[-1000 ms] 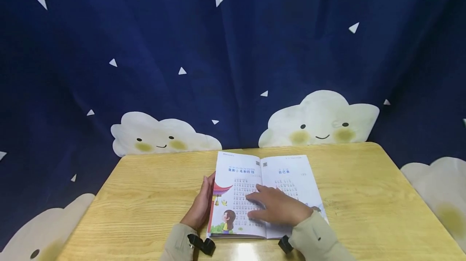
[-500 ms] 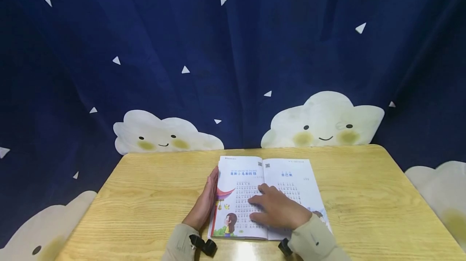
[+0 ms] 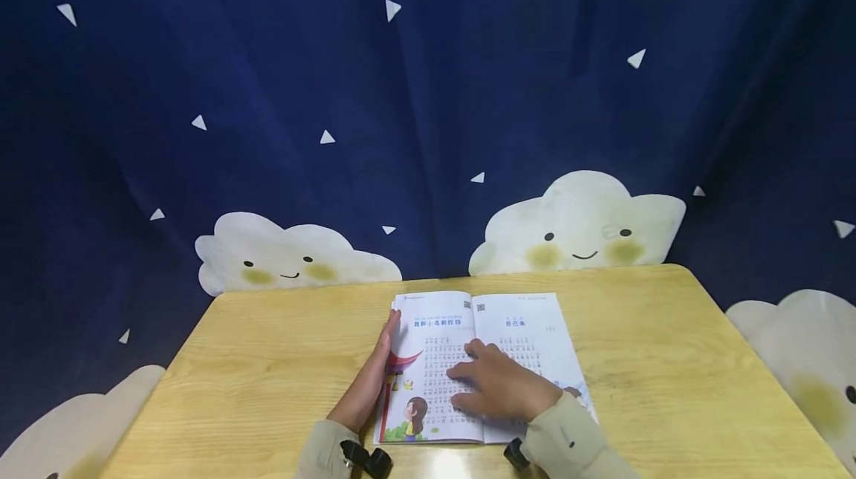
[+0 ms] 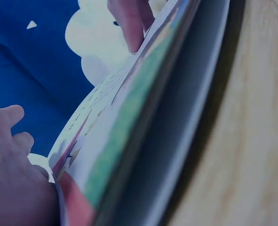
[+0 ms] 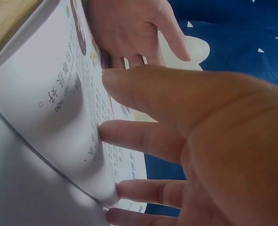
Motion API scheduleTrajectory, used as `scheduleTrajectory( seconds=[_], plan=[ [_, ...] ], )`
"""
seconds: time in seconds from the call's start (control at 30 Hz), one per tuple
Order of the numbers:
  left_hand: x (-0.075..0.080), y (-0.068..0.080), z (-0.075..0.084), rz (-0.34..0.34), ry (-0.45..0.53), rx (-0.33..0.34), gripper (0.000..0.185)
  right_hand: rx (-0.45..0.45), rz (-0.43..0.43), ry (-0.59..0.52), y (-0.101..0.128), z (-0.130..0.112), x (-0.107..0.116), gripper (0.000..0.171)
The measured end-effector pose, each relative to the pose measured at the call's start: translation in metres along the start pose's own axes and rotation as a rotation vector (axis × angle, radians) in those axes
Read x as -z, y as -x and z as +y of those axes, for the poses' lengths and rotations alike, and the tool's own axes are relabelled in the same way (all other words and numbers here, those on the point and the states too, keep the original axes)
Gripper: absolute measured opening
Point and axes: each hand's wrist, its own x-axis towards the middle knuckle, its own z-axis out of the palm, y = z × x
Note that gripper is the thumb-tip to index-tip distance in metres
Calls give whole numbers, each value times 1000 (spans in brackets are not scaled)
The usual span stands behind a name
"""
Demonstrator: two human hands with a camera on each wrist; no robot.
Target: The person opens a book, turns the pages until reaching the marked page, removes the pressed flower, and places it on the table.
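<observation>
An open book with printed text lies on the table, a drawing of a girl on its left page. My left hand rests along the book's left edge, fingers extended, fingertips right at the page margin. The left wrist view shows this hand beside the raised page edge. My right hand lies over the centre fold, its spread fingertips touching the left page's text. Close up in the right wrist view, the right hand's fingers press on the page, which bulges near the fold.
The light wooden table extends to both sides of the book. Behind it hangs a dark blue curtain with white clouds and triangles. A small black device is strapped at the left wrist, another black device at the right.
The book's far edge has come down a little, and more of the left fingers shows along its left edge. My right hand stays on the left page. The head view has shifted slightly.
</observation>
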Motion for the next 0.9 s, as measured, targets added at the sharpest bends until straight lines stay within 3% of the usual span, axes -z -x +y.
scheduleTrajectory(
  seconds=[0.23, 0.47, 0.7, 0.9],
  plan=[
    [0, 12, 1, -16, -126, -14, 48, 43, 34, 28, -2, 1, 0, 40],
    [-1, 13, -8, -76, -318, -32, 46, -8, -10, 19, -2, 2, 1, 41],
    [-6, 12, -4, -92, -466, -30, 53, -29, -22, -15, 2, 3, 2, 41],
    [-8, 12, -1, -94, -496, -14, 58, -49, -18, -129, 6, 11, 12, 46]
  ],
)
